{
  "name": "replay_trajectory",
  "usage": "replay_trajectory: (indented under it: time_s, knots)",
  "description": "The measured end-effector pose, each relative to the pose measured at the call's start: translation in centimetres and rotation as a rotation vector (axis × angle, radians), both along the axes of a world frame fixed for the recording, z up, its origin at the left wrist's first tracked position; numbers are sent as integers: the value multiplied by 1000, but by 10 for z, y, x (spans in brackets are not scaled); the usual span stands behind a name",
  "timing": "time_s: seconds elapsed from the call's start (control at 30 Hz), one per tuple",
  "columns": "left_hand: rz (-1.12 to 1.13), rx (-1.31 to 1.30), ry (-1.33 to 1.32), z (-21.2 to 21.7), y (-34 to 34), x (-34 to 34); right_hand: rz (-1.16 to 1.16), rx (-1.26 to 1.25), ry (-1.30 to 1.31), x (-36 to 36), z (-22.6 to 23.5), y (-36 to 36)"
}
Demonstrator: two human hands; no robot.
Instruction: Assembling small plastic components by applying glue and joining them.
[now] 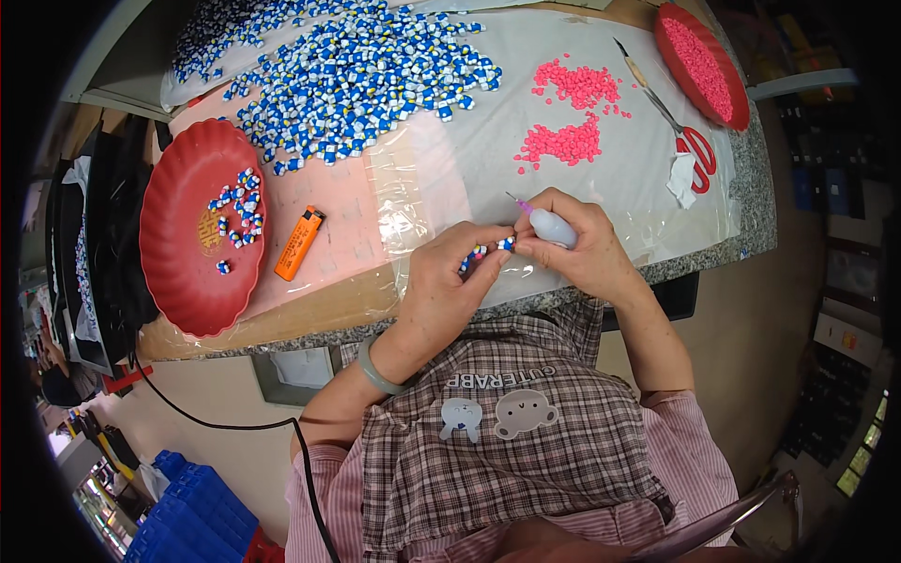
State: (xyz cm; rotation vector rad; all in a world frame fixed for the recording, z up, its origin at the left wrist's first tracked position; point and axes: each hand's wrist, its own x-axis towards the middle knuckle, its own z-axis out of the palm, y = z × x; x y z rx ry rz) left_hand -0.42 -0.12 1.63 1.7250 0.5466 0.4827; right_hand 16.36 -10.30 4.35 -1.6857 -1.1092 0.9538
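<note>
At the near edge of the desk (310, 310) the left hand (449, 281) pinched a small blue-and-white bead (506, 243) between thumb and fingertips, a few more of the same kind tucked in its curled fingers. The right hand (577, 246) was closed around a small grey-white applicator tool (549, 226), its thin purple tip (518, 202) pointing up and away from the bead. The work in hand looked like fitting or dabbing one bead at a time, and the next move would seem to call for bringing the fine tip squarely onto the bead without loosening the pinch. To the left, a red dish (178, 272) held only a scatter of blue-and-white beads, while a large loose heap of them (361, 70) lay on the clear plastic sheet (450, 159) farther back. A second red dish (737, 98) at the far right was filled with pink pellets, and more pink pellets (568, 117) lay loose nearby. An orange lighter (299, 243) and red-handled scissors (694, 150) lay untouched.
</note>
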Motion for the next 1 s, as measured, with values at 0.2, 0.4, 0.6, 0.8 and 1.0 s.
replay_trajectory:
  time_s: [0.2,0.4,0.6,0.8,1.0]
  knots:
    - [0,46,26,1,-1,1,-13,-39,127,2,0,-1]
    - [-13,102,10,-1,-2,1,40,-37,33,3,-4,0]
    - [31,138,-82,-5,-3,1,37,23,-45,2,-8,2]
    - [-23,-28,-83,-13,5,-5,-34,64,-57,0,-14,4]
    - [-87,-772,-166,-4,13,-5,-87,157,152,0,-15,3]
